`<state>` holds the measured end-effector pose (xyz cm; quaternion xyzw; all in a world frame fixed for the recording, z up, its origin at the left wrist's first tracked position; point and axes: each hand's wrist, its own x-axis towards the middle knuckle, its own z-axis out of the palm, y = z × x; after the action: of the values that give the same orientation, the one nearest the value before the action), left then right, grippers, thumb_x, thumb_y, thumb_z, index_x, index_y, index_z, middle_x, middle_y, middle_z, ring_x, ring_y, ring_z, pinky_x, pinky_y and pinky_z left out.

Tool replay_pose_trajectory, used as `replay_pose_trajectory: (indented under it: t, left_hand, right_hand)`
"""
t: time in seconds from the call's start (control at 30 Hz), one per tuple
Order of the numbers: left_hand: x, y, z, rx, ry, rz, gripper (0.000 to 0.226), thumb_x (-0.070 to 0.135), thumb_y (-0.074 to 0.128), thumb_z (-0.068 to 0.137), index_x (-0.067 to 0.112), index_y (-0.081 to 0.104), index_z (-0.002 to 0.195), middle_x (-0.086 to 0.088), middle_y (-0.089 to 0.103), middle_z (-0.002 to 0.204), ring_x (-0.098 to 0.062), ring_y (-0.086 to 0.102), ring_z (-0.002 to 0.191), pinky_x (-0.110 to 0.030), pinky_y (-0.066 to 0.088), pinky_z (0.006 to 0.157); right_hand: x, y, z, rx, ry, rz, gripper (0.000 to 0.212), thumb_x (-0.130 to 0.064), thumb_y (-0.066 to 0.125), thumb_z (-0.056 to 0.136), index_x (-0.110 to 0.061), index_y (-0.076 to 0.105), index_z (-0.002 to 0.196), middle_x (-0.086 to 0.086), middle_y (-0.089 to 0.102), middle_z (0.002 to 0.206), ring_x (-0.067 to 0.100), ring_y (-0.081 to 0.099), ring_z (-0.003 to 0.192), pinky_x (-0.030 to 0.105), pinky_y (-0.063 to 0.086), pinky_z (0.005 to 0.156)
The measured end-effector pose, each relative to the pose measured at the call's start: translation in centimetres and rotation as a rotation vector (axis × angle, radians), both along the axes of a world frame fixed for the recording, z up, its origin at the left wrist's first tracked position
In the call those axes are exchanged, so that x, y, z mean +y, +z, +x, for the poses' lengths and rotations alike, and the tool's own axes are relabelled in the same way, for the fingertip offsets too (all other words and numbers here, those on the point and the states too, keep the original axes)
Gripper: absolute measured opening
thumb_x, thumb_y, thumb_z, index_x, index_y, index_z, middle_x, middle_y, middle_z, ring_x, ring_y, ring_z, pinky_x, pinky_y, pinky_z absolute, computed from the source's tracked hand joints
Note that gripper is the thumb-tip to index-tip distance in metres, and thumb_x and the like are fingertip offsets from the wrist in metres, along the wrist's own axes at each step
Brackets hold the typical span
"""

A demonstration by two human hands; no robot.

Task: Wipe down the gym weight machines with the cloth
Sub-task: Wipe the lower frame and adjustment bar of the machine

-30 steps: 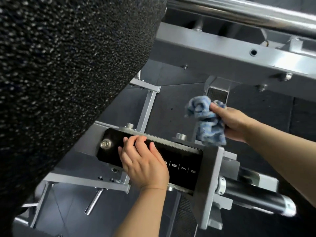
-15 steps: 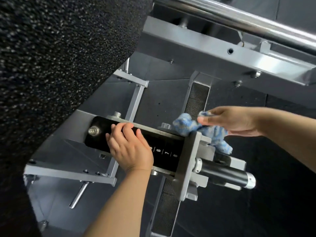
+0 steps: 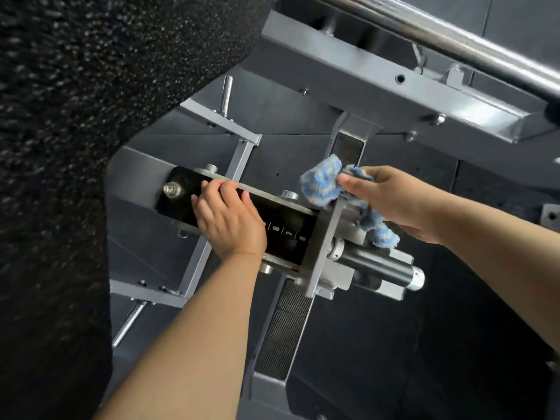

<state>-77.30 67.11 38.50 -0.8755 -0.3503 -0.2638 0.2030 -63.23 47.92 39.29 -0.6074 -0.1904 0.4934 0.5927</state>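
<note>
A grey weight machine fills the view, with a black numbered adjustment bar (image 3: 291, 234) running into a grey bracket plate (image 3: 321, 247). My left hand (image 3: 230, 219) grips the top edge of that black bar, fingers curled over it. My right hand (image 3: 391, 198) holds a bunched blue-and-white cloth (image 3: 321, 184) against the top of the bracket plate; a tail of the cloth hangs down behind the plate. A black roller handle (image 3: 378, 266) with a chrome end sticks out to the right of the bracket.
A large black speckled pad (image 3: 91, 116) blocks the left and upper left. A grey frame beam (image 3: 378, 86) and a chrome bar (image 3: 454, 40) cross above. A ribbed footplate (image 3: 285, 331) lies below, on dark rubber flooring (image 3: 394, 344).
My right hand came down with the cloth from above the machine onto the top of the bracket plate. My left hand kept its grip on the black bar.
</note>
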Motion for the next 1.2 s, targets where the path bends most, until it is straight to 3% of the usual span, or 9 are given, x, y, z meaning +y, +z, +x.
replay_pose_trajectory:
  t: [0.13,0.2,0.27,0.33,0.43,0.53,0.67,0.8,1.2]
  left_hand:
    - [-0.4,0.7,0.1,0.054,0.043,-0.041,0.028,0.027,0.041,0.086,0.011,0.059,0.101,-0.009,0.059,0.114,-0.026,0.042,0.11,-0.048,0.042,0.101]
    - [-0.4,1.3,0.1,0.08,0.033,-0.08,0.03,0.027,0.039,0.087,0.01,0.058,0.103,-0.01,0.058,0.116,-0.032,0.052,0.109,-0.049,0.039,0.104]
    - [-1.0,2.1,0.1,0.001,0.007,-0.227,0.026,0.02,0.044,0.091,0.005,0.055,0.109,-0.014,0.053,0.123,-0.036,0.051,0.112,-0.05,0.033,0.108]
    - [-2.7,2.7,-0.5,-0.18,0.006,-0.414,0.025,0.012,0.047,0.093,0.001,0.052,0.114,-0.017,0.047,0.128,-0.036,0.046,0.116,-0.046,0.032,0.107]
    - [-8.4,3.0,-2.6,-0.469,-0.026,-0.613,0.026,0.005,0.044,0.094,-0.004,0.049,0.117,-0.018,0.047,0.123,-0.025,0.046,0.11,-0.024,0.033,0.096]
    - [-15.2,3.3,-5.8,-0.687,0.069,-1.042,0.024,0.012,0.04,0.099,0.006,0.05,0.12,-0.007,0.05,0.121,-0.013,0.048,0.109,-0.019,0.037,0.093]
    - [-22.4,3.2,-10.2,-0.792,0.204,-1.523,0.016,0.022,0.041,0.099,0.03,0.055,0.1,-0.002,0.055,0.125,-0.012,0.055,0.109,-0.027,0.042,0.097]
    - [-28.3,2.8,-13.8,-0.756,0.265,-1.742,0.015,0.032,0.042,0.098,0.035,0.052,0.107,0.007,0.054,0.123,-0.01,0.051,0.114,-0.027,0.04,0.093]
    - [-39.6,5.8,-23.3,-0.885,0.033,-1.958,0.036,0.033,0.048,0.094,0.021,0.052,0.128,-0.004,0.065,0.119,-0.021,0.063,0.106,-0.035,0.051,0.086]
  right_hand:
    - [-1.5,2.0,-2.6,-0.43,0.015,-0.031,0.029,-0.034,0.05,0.095,-0.012,0.067,0.106,0.009,0.062,0.09,0.019,0.058,0.074,0.019,0.04,0.068]
    - [-2.0,2.3,-5.2,-0.712,0.016,-0.014,0.028,-0.027,0.05,0.096,-0.012,0.067,0.114,-0.001,0.059,0.127,0.016,0.054,0.116,0.013,0.032,0.093]
    - [-2.5,1.8,-7.9,-0.838,0.092,0.072,0.026,-0.023,0.05,0.096,-0.013,0.067,0.113,0.002,0.055,0.131,0.021,0.045,0.125,0.022,0.017,0.114]
    - [-3.1,1.0,-9.6,-0.923,0.17,0.077,0.027,-0.023,0.05,0.096,-0.013,0.065,0.116,0.004,0.054,0.127,0.024,0.042,0.125,0.016,0.004,0.114]
    - [-4.7,0.6,-11.4,-0.985,0.255,0.101,0.028,-0.023,0.052,0.095,-0.013,0.065,0.117,0.004,0.056,0.124,0.025,0.041,0.125,0.023,0.025,0.108]
    - [-7.9,0.2,-13.3,-0.882,0.318,0.048,0.027,-0.026,0.05,0.096,-0.012,0.067,0.112,0.0,0.059,0.125,0.017,0.048,0.121,0.033,0.04,0.096]
    - [-12.8,0.8,-15.8,-0.351,0.159,-0.142,0.028,-0.03,0.051,0.095,-0.004,0.064,0.094,0.005,0.062,0.077,0.014,0.055,0.069,0.033,0.046,0.068]
    - [-17.2,1.7,-18.4,0.088,-0.028,-0.107,0.023,-0.029,0.053,0.095,-0.011,0.067,0.095,0.014,0.07,0.091,0.021,0.064,0.08,0.042,0.052,0.085]
    - [-27.9,5.6,-29.1,0.158,-0.091,-0.013,0.025,-0.034,0.052,0.094,-0.015,0.065,0.104,0.009,0.071,0.103,0.026,0.067,0.098,0.047,0.05,0.094]
